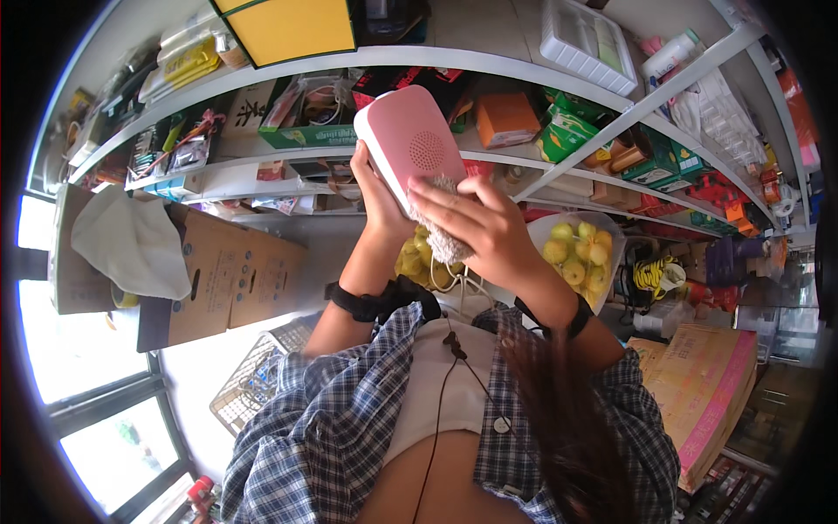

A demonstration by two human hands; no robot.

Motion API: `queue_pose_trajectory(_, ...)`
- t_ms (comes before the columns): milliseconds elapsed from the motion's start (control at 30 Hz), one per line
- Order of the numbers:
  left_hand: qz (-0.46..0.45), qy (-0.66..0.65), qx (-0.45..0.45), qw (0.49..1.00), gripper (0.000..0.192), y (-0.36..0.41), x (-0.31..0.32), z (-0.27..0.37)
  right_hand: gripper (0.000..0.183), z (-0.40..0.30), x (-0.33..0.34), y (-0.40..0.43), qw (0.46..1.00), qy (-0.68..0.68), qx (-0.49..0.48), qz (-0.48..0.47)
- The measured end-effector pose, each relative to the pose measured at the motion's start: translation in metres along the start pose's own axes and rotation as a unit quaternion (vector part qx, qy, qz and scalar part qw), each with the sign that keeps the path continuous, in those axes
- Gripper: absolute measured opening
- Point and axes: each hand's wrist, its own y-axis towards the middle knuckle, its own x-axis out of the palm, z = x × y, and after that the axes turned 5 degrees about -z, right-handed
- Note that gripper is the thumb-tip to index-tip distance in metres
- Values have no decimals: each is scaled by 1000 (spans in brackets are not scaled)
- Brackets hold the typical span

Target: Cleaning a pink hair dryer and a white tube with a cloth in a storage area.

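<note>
A pink and white plastic device [407,128] with a round patch of small holes, like a speaker grille, is held up in front of the shelves. My left hand [382,193] grips its white side from the left and below. My right hand [481,226] holds a fluffy beige cloth [446,239] against the lower end of the pink face, fingers laid over the cloth. Pale cords [463,280] hang beneath the cloth; where they attach is hidden.
Steel shelves [497,65] carry a yellow box [288,33], an orange box [505,119] and many packages. Fruit in a clear bag [579,255] lies below them. Cardboard boxes [216,268] stand left, another carton [704,393] right, and a wire basket [239,386] lower left.
</note>
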Motion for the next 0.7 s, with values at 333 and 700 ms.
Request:
queue_pose_trajectory(333,-38,-34,16,999,65,8,-11,12,48,23,3,-30,1000,13,20,-14)
queue_pose_trajectory(700,-80,-49,-8,996,58,9,-9,4,52,12,-5,-6,1000,17,18,-15)
